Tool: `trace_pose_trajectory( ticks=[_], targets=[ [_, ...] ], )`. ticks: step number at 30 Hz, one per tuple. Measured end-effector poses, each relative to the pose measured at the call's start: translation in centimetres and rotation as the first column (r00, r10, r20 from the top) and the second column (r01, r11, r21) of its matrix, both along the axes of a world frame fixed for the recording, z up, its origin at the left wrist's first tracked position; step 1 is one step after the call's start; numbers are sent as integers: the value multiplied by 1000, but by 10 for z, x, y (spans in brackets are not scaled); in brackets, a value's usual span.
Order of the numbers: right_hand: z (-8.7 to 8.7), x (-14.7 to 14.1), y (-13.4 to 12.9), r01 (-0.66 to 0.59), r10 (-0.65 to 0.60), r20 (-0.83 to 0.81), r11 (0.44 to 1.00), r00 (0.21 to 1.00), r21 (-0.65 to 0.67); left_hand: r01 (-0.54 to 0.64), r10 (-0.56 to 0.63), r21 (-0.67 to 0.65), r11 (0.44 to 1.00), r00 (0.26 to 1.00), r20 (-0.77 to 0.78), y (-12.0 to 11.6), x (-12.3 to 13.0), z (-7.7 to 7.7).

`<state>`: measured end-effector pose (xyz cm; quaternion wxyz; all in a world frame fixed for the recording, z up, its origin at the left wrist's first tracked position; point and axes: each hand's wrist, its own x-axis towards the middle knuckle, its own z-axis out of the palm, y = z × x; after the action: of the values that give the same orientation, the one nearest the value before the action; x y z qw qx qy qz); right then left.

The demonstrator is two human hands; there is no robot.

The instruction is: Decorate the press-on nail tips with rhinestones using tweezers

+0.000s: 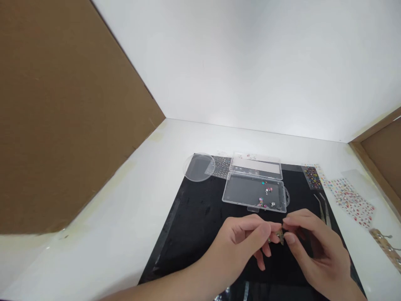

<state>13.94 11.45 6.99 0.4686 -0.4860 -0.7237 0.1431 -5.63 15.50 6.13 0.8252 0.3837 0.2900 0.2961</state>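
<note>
Both hands meet above the black mat (194, 217), near its front right. My left hand (241, 242) is closed, thumb against fingers, on a small brownish-gold piece (280, 236) with greenish spots; its exact kind is too small to make out. At the right edge of that piece, my right hand (316, 246) pinches with thumb and forefinger. Just beyond the hands lies an open clear plastic case (241, 190), with several tiny colourful flower-like charms (261, 201) in its right part. A pair of tweezers (327, 215) rests on the mat, partly behind my right hand.
A round clear plastic disc (199, 168) lies at the mat's back left, overlapping a patterned sticker sheet (221, 167). More sticker sheets (354, 200) spread to the right. A brown card (385, 246) with small metallic items lies at far right. Brown boards (62, 125) flank the white surface.
</note>
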Motion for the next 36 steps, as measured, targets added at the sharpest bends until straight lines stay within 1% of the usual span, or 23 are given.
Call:
trace_pose_trajectory(
  ticks=[5,8,12,18,24,26,27,28,29,31,32,33,34,36],
  targets=[
    [2,-1,1,-7,6,-30,1000,1000,-30,27,-21,100,995,998,-62,-6,0,-8],
    [3,-1,1,-16,14,-50,999,999,-50,41,-30,124,991,996,-89,-8,-1,-10],
    [3,-2,1,-6,2,-58,999,998,-54,44,-31,126,991,994,-107,-10,-1,-9],
    [2,-1,-2,-10,6,-64,998,998,-68,74,-63,136,988,995,-79,-13,-1,-6],
    [2,-1,-3,-11,0,-105,995,994,-102,62,-50,143,988,995,-84,-14,-3,-6],
    [2,-2,-2,-6,-6,-109,994,994,-110,59,-38,204,977,994,-106,-15,-5,-7],
    [2,-2,-2,-4,-8,-107,993,994,-114,51,-18,277,960,993,-120,-16,-6,-7],
    [2,-2,-2,-2,-10,-103,993,995,-118,38,13,376,926,991,-130,-16,-7,-8],
    [2,-1,-3,-2,-10,-102,992,995,-123,17,52,488,873,990,-129,-18,-8,-8],
    [2,0,-3,-14,-2,-119,991,993,-136,-23,121,681,731,988,-96,-20,-11,-10],
    [3,1,-4,-28,9,-132,989,991,-144,-33,135,743,669,988,-78,-22,-12,-12],
    [4,1,-4,-51,28,-148,987,989,-155,-35,137,783,621,988,-64,-23,-12,-13],
    [4,2,-4,-80,51,-168,982,984,-172,-36,135,811,585,989,-54,-24,-13,-14],
    [5,3,-5,-130,83,-217,969,973,-209,-33,127,841,540,991,-43,-26,-14,-15]
  ],
)
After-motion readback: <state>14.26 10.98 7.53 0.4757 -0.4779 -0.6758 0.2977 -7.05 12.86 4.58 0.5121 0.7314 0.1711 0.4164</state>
